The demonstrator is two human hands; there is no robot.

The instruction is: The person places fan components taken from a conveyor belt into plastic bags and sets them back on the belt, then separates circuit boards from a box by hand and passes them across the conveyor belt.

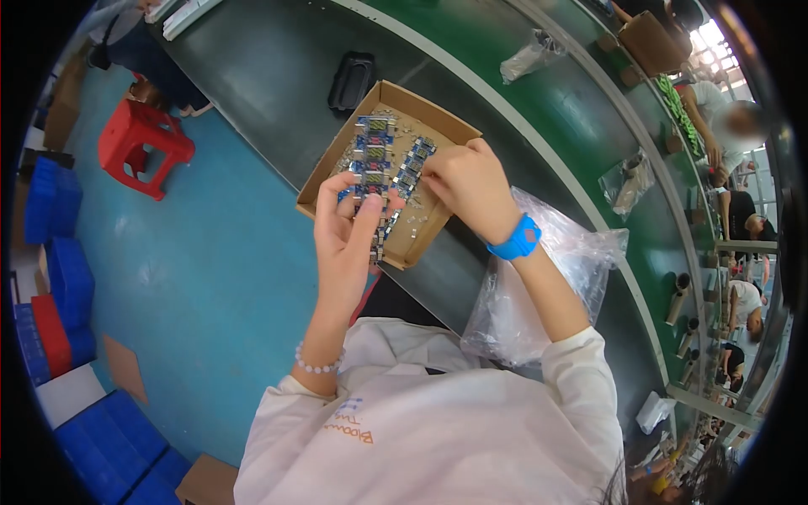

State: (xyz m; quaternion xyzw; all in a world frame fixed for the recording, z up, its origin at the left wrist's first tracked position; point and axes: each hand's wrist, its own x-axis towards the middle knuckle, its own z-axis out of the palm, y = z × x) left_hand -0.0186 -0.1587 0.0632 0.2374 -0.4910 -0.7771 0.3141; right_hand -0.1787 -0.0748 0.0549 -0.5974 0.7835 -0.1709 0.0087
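My left hand (343, 223) grips a long strip of circuit boards (375, 156), thumb across its face, holding it above a shallow cardboard box (454, 128). Inside the box lie another strip of circuit boards (414, 164) and many small loose silvery pieces (412, 220). My right hand (471, 187) is over the box's right side, its fingers closed together beside that second strip. Whatever its fingertips may hold is hidden. A blue band is on my right wrist and a beaded bracelet on my left.
A black plastic tray (352, 82) lies beyond the box on the dark table. Clear plastic bags (534, 286) lie to the right. A green conveyor belt (581, 126) curves past. A red stool (145, 147) and blue bins (118, 446) stand left; people work at the far right.
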